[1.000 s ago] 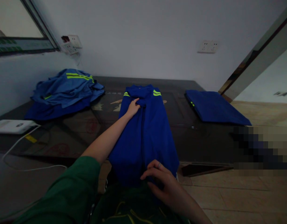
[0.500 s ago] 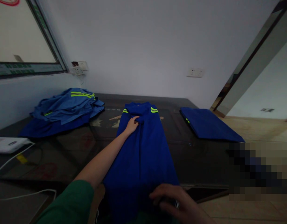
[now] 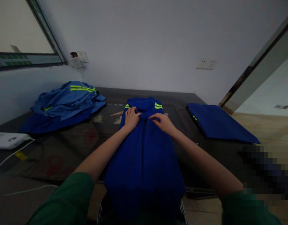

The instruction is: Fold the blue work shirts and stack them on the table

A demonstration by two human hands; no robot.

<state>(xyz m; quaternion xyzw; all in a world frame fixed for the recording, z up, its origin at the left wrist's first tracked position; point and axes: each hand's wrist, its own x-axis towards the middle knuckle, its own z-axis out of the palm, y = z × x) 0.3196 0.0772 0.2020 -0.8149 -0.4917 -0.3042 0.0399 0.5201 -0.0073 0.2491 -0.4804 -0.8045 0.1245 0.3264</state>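
Observation:
A dark blue jacket [image 3: 155, 156] with yellow-green shoulder stripes lies front up. Its collar end is on the dark table, and its lower part hangs over the near edge towards my lap. A dark line, the front opening, runs down its middle. At the left side of the collar, my left hand [image 3: 132, 119] has its fingers bent on the cloth, thumb pointing to the middle. My right hand [image 3: 164, 124] is at the collar's right side, thumb and forefinger drawn together at the cloth. How much fabric each hand grips is partly hidden.
On the left of the dark table [image 3: 71, 150] is a loose pile of blue clothes [image 3: 64, 103]. A white device [image 3: 10, 140] with a cable lies near the left edge. A folded blue garment [image 3: 218, 122] lies on the right. Wall sockets [image 3: 206, 64] are behind.
My right hand has moved from the jacket's lower edge up to its collar. My left hand stays at the collar, its fingers slightly shifted.

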